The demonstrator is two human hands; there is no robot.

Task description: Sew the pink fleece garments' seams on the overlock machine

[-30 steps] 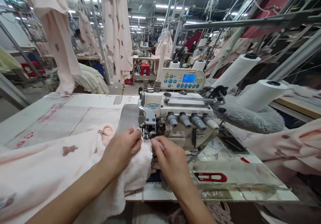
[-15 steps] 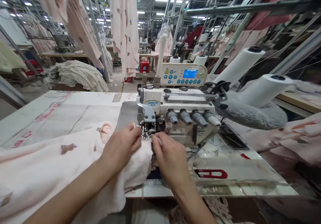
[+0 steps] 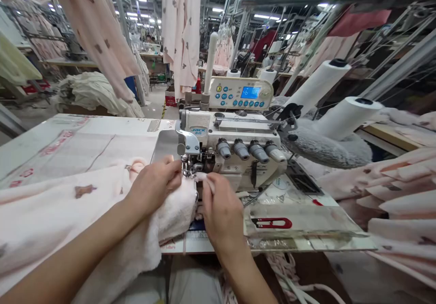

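Observation:
A cream overlock sewing machine (image 3: 235, 149) stands at the middle of the white table (image 3: 85, 136). A pale pink fleece garment (image 3: 61, 208) with small brown prints lies across the table's left side and hangs over the front edge. My left hand (image 3: 155, 186) presses its fingers closed on the fleece just left of the presser foot (image 3: 187, 165). My right hand (image 3: 220, 208) pinches the fleece edge right at the foot.
A control panel (image 3: 240, 94) with a blue screen sits behind the machine. Two white thread cones (image 3: 344, 115) lean at the right. Pink garments are piled at the right (image 3: 391, 190) and hang overhead (image 3: 180, 31). A clear plastic sheet (image 3: 299, 224) with a red mark lies right of my hands.
Both hands stay at the presser foot on the fleece. The view has shifted, so the machine and hands sit a little further left and higher in the picture.

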